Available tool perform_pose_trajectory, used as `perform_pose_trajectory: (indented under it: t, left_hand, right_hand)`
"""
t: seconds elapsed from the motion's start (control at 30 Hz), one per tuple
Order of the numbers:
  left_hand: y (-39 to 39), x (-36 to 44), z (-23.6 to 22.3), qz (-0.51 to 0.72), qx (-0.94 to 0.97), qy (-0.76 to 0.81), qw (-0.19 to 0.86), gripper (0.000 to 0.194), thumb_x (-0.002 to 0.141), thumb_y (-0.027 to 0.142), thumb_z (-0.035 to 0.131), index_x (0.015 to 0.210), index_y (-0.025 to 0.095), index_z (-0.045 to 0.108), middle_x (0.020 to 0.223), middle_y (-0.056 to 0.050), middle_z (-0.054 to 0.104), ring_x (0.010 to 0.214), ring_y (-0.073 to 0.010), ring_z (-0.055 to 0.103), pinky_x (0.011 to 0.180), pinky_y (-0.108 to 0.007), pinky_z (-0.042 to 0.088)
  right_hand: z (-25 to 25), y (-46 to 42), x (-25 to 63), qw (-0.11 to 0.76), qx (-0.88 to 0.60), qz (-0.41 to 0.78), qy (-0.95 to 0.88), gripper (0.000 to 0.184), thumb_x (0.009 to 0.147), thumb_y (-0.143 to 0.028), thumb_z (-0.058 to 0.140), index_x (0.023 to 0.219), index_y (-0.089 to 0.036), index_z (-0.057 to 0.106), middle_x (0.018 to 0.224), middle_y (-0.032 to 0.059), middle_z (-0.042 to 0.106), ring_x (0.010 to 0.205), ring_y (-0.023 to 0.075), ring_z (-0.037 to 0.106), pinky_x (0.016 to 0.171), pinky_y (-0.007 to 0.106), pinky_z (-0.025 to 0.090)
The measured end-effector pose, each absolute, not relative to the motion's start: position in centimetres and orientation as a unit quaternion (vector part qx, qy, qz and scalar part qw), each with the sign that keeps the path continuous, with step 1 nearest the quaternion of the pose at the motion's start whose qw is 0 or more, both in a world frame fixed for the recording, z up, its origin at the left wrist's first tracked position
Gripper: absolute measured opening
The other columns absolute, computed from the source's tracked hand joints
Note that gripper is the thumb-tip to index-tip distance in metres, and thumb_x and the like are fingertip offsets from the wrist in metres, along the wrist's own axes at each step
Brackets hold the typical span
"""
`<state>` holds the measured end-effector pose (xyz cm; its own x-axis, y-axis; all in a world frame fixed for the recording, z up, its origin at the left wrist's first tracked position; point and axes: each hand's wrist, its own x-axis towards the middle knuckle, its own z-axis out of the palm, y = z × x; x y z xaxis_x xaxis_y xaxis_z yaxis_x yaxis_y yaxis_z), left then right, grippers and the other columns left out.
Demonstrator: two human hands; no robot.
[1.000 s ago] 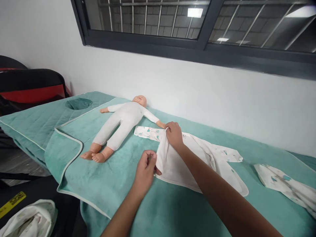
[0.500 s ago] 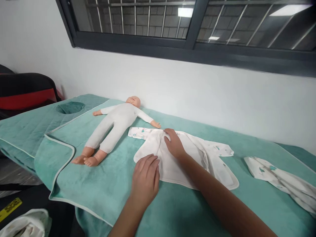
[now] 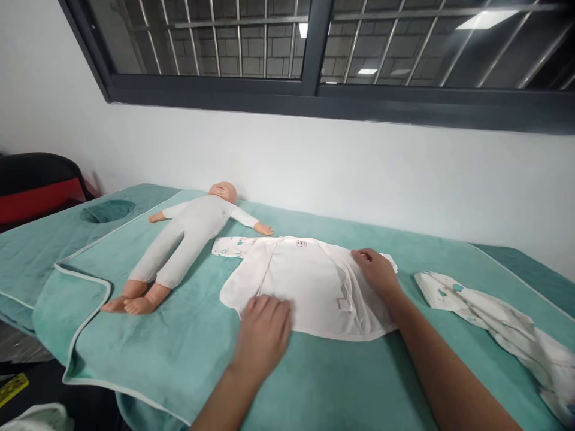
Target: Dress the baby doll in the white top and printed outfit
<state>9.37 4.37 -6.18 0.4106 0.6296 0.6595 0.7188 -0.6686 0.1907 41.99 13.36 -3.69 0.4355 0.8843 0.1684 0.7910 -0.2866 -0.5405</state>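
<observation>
A white baby shirt (image 3: pixel 305 281) lies spread open with its inside up, and a patterned sleeve reaches out to the left. At its lower left edge rests my left hand (image 3: pixel 266 326), palm down and a little blurred, fingers over the cloth. My right hand (image 3: pixel 377 274) is at the shirt's right shoulder, its fingers bent in on the fabric and covering most of the right sleeve. A baby doll (image 3: pixel 193 233) in a white body suit lies on its back to the left, one arm stretched towards the left sleeve.
A green padded cover (image 3: pixel 179 353) lies over the bed against the wall. Crumpled patterned baby clothing (image 3: pixel 489 317) is at the right. Beyond the left end stands a black and red chair (image 3: pixel 40 185). White cloth (image 3: pixel 38 419) shows at the lower left corner.
My right hand has moved from the shirt's left shoulder across to its right shoulder. The shirt's middle is uncovered and looks flatter. My left hand stays near the lower left edge.
</observation>
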Motion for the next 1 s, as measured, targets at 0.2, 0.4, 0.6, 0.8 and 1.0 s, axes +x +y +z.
perform_pose_trajectory:
  t: [0.2, 0.4, 0.6, 0.8, 1.0]
  left_hand:
    - [3.2, 19.3, -4.7, -0.294, -0.861, -0.396, -0.122, 0.052, 0.084, 0.056, 0.060, 0.126, 0.025, 0.052, 0.106, -0.005, 0.064, 0.096, -0.0249, 0.058, 0.081, -0.040, 0.045]
    - [4.0, 26.7, -3.9, -0.227, -0.811, -0.502, -0.198, 0.034, 0.089, 0.042, 0.054, 0.114, 0.019, 0.059, 0.094, -0.007, 0.068, 0.091, -0.0275, 0.062, 0.078, -0.042, 0.048]
    - [3.8, 26.8, -4.5, -0.283, -0.787, -0.484, -0.256, 0.031, 0.089, 0.016, 0.044, 0.115, 0.022, 0.060, 0.097, -0.005, 0.071, 0.090, -0.0232, 0.064, 0.079, -0.037, 0.047]
    - [4.1, 25.6, -4.6, -0.385, -0.710, -0.448, -0.383, 0.026, 0.091, 0.020, 0.043, 0.106, 0.025, 0.065, 0.089, 0.000, 0.073, 0.078, -0.0156, 0.065, 0.070, -0.027, 0.046]
    - [3.7, 25.9, -5.1, -0.299, -0.775, -0.480, -0.282, 0.026, 0.080, 0.013, 0.049, 0.094, 0.024, 0.069, 0.091, -0.001, 0.073, 0.080, -0.0191, 0.065, 0.073, -0.032, 0.047]
  right_hand:
    - [-3.0, 16.9, 42.1, 0.241, -0.769, 0.154, -0.572, 0.039, 0.072, -0.059, 0.063, 0.066, -0.020, 0.063, 0.076, 0.0061, 0.069, 0.071, 0.0214, 0.059, 0.061, 0.030, 0.038]
    - [-3.4, 16.1, 43.3, 0.322, -0.702, 0.253, -0.583, 0.036, 0.078, -0.057, 0.058, 0.075, -0.021, 0.056, 0.066, -0.0023, 0.059, 0.058, 0.0132, 0.051, 0.052, 0.025, 0.037]
    - [-4.1, 16.3, 42.9, 0.431, -0.639, 0.375, -0.516, 0.036, 0.074, -0.047, 0.064, 0.100, -0.023, 0.057, 0.088, 0.0018, 0.070, 0.063, 0.0155, 0.061, 0.055, 0.027, 0.047]
    - [-5.2, 17.4, 42.6, 0.406, -0.683, 0.249, -0.554, 0.027, 0.079, -0.038, 0.055, 0.101, -0.022, 0.056, 0.084, 0.0029, 0.069, 0.069, 0.0181, 0.062, 0.064, 0.030, 0.048]
    - [-5.1, 16.7, 42.4, 0.336, -0.720, 0.129, -0.593, 0.025, 0.084, -0.033, 0.051, 0.104, -0.025, 0.062, 0.100, 0.0061, 0.069, 0.094, 0.0259, 0.061, 0.083, 0.038, 0.044]
